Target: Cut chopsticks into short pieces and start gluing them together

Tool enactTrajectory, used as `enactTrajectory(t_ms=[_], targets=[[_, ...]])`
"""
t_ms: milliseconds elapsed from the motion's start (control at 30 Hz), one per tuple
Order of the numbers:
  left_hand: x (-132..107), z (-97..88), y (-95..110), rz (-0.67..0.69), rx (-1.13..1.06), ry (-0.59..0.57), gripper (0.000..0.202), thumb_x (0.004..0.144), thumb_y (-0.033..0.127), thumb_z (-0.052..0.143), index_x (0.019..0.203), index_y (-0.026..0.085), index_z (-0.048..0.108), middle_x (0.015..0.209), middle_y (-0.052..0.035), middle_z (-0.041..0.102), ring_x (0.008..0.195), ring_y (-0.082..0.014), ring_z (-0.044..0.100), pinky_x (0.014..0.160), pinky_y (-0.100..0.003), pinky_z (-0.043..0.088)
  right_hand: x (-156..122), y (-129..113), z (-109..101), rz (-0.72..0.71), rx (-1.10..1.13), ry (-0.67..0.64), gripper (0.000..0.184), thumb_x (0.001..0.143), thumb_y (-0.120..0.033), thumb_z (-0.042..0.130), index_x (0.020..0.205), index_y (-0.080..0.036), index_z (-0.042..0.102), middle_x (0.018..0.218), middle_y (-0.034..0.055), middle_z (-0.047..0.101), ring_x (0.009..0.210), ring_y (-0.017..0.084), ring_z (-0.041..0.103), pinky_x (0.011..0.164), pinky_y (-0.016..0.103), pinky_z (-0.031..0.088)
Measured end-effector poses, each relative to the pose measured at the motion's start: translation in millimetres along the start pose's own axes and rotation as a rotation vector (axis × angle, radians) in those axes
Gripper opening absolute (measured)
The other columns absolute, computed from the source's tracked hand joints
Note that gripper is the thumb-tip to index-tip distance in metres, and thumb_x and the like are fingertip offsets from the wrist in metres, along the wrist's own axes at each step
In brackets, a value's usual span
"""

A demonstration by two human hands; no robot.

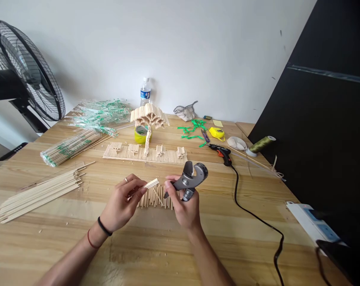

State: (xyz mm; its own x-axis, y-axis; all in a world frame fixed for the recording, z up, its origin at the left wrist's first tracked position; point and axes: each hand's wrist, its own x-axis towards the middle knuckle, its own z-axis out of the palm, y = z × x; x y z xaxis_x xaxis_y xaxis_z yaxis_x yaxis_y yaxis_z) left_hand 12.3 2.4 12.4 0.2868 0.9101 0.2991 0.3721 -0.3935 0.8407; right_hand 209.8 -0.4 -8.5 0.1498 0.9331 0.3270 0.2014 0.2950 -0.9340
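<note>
My left hand (120, 204) pinches a few short wooden stick pieces (151, 183) side by side between thumb and fingers. In my right hand (187, 210) is a grey hand cutter (189, 182), its curved jaws pointing up and apart, with nothing between them. Beneath both hands, many cut stick pieces (151, 198) lie in a loose row on the table. Just beyond stands a stick-built model: a slatted base (124, 153) with small blocks on it, and a trunk carrying a tree-like canopy (150, 114).
Long sticks (43, 192) and a wrapped stick bundle (71, 147) lie left, near plastic wrappers (101, 113). Green tape (140, 135) and a bottle (145, 92) stand behind. A glue gun (223, 153) with its cord, a yellow tape measure (217, 133), thread spool (261, 145) and power strip (315, 224) are right.
</note>
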Motion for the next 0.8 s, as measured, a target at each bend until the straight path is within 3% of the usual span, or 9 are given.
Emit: enactTrajectory(t_ms=[133, 300, 500, 600, 667, 800], targets=[[-1, 3.7, -1, 0.002, 0.037, 0.014, 0.019, 0.103, 0.027, 0.054, 0.101, 0.018, 0.071, 0.083, -0.0032, 0.059, 0.068, -0.0147, 0.055, 0.060, -0.025, 0.045, -5, 0, 6, -0.061, -0.071, -0.077, 0.019, 0.093, -0.029, 0.068, 0.105, -0.018, 0.077, 0.093, 0.0087, 0.079, 0.084, 0.024, 0.074, 0.080, 0.035, 0.058], [-1, 6.5, -6, 0.004, 0.102, 0.058, 0.017, 0.102, 0.023, 0.055, 0.101, 0.018, 0.071, 0.085, -0.0038, 0.060, 0.069, -0.0146, 0.056, 0.060, -0.024, 0.045, -8, 0, 11, -0.145, -0.187, -0.025, 0.011, 0.092, -0.026, 0.068, 0.092, -0.019, 0.076, 0.089, 0.0090, 0.079, 0.082, 0.024, 0.074, 0.080, 0.035, 0.057], [1, 4.2, -9, -0.005, 0.081, 0.018, 0.016, 0.101, 0.026, 0.057, 0.102, 0.019, 0.071, 0.089, -0.0045, 0.061, 0.073, -0.0150, 0.058, 0.060, -0.023, 0.047, 4, 2, 2, 0.071, 0.164, -0.098, 0.018, 0.091, -0.037, 0.068, 0.089, -0.019, 0.069, 0.089, 0.0065, 0.075, 0.080, 0.021, 0.071, 0.079, 0.034, 0.057], [3, 1.2, -11, -0.028, 0.089, 0.035, 0.018, 0.101, 0.028, 0.055, 0.101, 0.018, 0.071, 0.090, -0.0050, 0.061, 0.072, -0.0148, 0.058, 0.059, -0.023, 0.047, 13, 7, -11, 0.153, 0.267, -0.067, 0.023, 0.088, -0.042, 0.070, 0.090, -0.020, 0.066, 0.082, 0.0042, 0.072, 0.073, 0.020, 0.068, 0.072, 0.033, 0.056], [5, -1.9, -14, -0.048, 0.132, 0.069, 0.020, 0.100, 0.030, 0.055, 0.098, 0.018, 0.071, 0.087, -0.0040, 0.061, 0.065, -0.0135, 0.055, 0.057, -0.024, 0.044, 18, 9, -22, 0.196, 0.145, -0.051, 0.026, 0.085, -0.044, 0.072, 0.087, -0.019, 0.067, 0.072, 0.0020, 0.067, 0.067, 0.019, 0.064, 0.065, 0.030, 0.053], [9, -18.0, -21, -0.096, 0.268, 0.133, 0.026, 0.098, 0.038, 0.055, 0.095, 0.018, 0.072, 0.076, -0.0003, 0.062, 0.055, -0.0120, 0.048, 0.056, -0.025, 0.040, 23, 7, -35, 0.210, -0.228, -0.065, 0.021, 0.082, -0.038, 0.068, 0.084, -0.017, 0.069, 0.069, 0.0013, 0.067, 0.060, 0.016, 0.058, 0.058, 0.026, 0.045]])
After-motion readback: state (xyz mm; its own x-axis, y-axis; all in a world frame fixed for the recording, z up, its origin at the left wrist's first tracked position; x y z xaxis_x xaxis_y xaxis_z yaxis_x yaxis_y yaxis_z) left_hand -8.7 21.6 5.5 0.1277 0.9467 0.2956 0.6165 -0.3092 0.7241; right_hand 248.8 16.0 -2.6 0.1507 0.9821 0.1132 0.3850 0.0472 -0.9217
